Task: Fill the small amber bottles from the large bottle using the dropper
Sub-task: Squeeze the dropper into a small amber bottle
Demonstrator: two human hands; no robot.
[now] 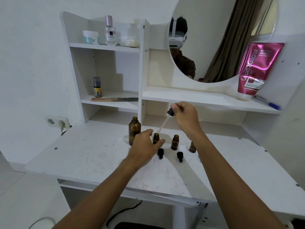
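Note:
A large amber bottle [134,130] stands uncapped on the white desk [92,156]. Three small amber bottles stand in a row to its right: the left one [156,138], the middle one [175,142] and the right one [192,147], partly hidden by my right forearm. My left hand [145,143] grips the left small bottle between thumb and fingers. My right hand [184,116] pinches the black bulb of a dropper [165,122], whose glass tip slants down into that bottle's mouth. Two black dropper caps [160,153] [179,156] lie in front of the bottles.
A white shelf unit [109,47] with jars, a perfume bottle and a comb [113,99] rises behind the desk. A round mirror and a pink tube [254,68] stand at the right, with a blue pen [272,105] beside it. A wall socket [58,123] is at the left.

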